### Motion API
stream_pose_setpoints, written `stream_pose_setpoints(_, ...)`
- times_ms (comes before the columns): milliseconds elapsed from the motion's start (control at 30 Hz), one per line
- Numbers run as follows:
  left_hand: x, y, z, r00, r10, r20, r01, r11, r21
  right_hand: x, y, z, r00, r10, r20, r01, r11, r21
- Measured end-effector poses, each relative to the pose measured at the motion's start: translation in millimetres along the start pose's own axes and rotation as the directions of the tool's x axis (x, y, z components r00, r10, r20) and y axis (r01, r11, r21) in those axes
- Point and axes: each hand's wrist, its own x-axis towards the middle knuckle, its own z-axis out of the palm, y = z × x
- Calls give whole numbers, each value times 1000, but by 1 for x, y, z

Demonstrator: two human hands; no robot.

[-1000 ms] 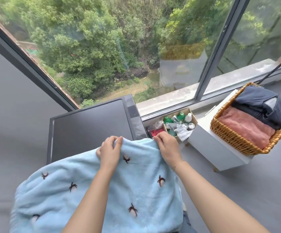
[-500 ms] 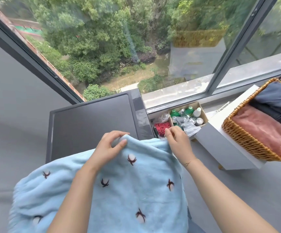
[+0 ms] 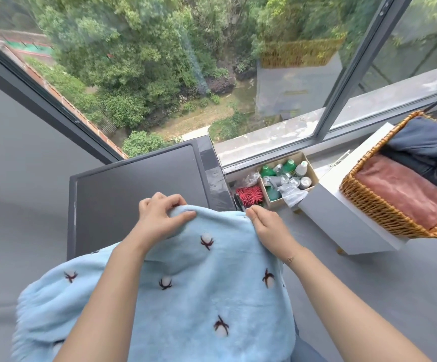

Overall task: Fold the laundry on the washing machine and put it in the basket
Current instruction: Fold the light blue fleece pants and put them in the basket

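A fluffy light-blue blanket (image 3: 193,291) with small dark cotton-flower motifs lies spread over the near part of the dark washing machine top (image 3: 133,184). My left hand (image 3: 159,218) grips its far edge, fingers curled over the cloth. My right hand (image 3: 267,226) pinches the same edge at the far right corner. The wicker basket (image 3: 374,207) stands at the right on a white cabinet and holds a folded pink towel (image 3: 400,192) and dark blue clothes (image 3: 426,147).
A white cabinet (image 3: 342,220) carries the basket. Between it and the machine a cardboard box (image 3: 285,178) of bottles and a red spiky item (image 3: 248,195) sit on the floor by the window. Grey wall at the left, grey floor at the right.
Both hands keep hold of the blanket's far edge; the left hand's fingers have shifted along it. The camera has turned left, so the basket sits nearer the right border.
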Motion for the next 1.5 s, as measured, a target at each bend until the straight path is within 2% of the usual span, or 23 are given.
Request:
stream_pose_setpoints(67, 5, -3, 7, 998, 6, -57, 1, 994, 108, 5, 6, 1, 995, 102, -8, -102, 992, -77)
stream_pose_setpoints(133, 6, -7, 19, 997, -23, -71, 39, 973, 229, 10, 14, 2, 981, 163, -107, -177, 976, -130)
stream_pose_setpoints(167, 4, -8, 27, 991, -18, -130, 54, 957, 285, 12, 20, 0, 969, 185, -163, -210, 965, -157)
stream_pose_setpoints(233, -7, 0, 42, 944, 109, -311, -4, 948, 319, 10, 37, -2, 928, 286, -236, -320, 940, -120)
stream_pose_setpoints(300, -28, 20, 64, 869, 292, -400, -187, 941, 281, 0, 58, -1, 858, 472, -205, -469, 881, 63)
stream_pose_setpoints(367, -51, 36, 93, 861, 418, -288, -335, 894, 298, -17, 74, 6, 765, 636, -103, -597, 759, 260)
stream_pose_setpoints(433, -67, 40, 127, 887, 451, -102, -381, 838, 390, -42, 85, 15, 645, 764, 38, -711, 580, 398)
stream_pose_setpoints(467, -70, 38, 142, 898, 437, -52, -373, 819, 436, -56, 90, 21, 589, 803, 96, -757, 505, 415)
stream_pose_setpoints(567, -67, 33, 162, 924, 375, -71, -299, 828, 475, -97, 108, 37, 537, 828, 163, -824, 474, 309)
stream_pose_setpoints(600, -64, 32, 160, 928, 360, -96, -274, 833, 481, -105, 109, 42, 514, 837, 190, -837, 441, 323)
stream_pose_setpoints(667, -65, 38, 166, 925, 356, -131, -250, 832, 495, -124, 115, 43, 424, 856, 296, -854, 269, 446)
stream_pose_setpoints(800, -64, 38, 168, 916, 362, -174, -226, 823, 522, -135, 124, 50, 268, 789, 553, -764, -176, 620)
stream_pose_setpoints(867, -65, 38, 169, 909, 371, -190, -221, 816, 534, -140, 135, 52, 154, 745, 649, -679, -398, 617)
stream_pose_setpoints(967, -66, 40, 169, 913, 356, -199, -207, 826, 524, -147, 135, 46, 46, 598, 800, -583, -634, 507)
stream_pose_setpoints(1000, -67, 41, 170, 917, 345, -200, -200, 831, 519, -151, 132, 44, 87, 539, 838, -558, -671, 489)
stream_pose_setpoints(1033, -67, 41, 169, 922, 330, -201, -189, 839, 511, -151, 128, 45, 167, 512, 842, -541, -667, 513)
stream_pose_setpoints(1100, -68, 43, 168, 935, 299, -188, -176, 856, 485, -149, 123, 44, 363, 524, 770, -447, -627, 638)
stream_pose_setpoints(1167, -70, 45, 165, 948, 283, -146, -190, 870, 455, -140, 121, 41, 519, 540, 663, -371, -556, 743)
stream_pose_setpoints(1233, -77, 43, 165, 951, 288, -112, -213, 873, 439, -132, 123, 35, 572, 563, 597, -314, -522, 793)
stream_pose_setpoints(1300, -87, 38, 170, 939, 314, -139, -217, 856, 469, -130, 129, 28, 595, 596, 540, -265, -488, 831)
stream_pose_setpoints(1400, -93, 34, 178, 928, 305, -216, -165, 853, 495, -128, 141, 7, 643, 652, 402, -78, -467, 881)
stream_pose_setpoints(1500, -88, 38, 179, 935, 277, -223, -135, 857, 497, -126, 138, -20, 760, 605, 238, 43, -412, 910)
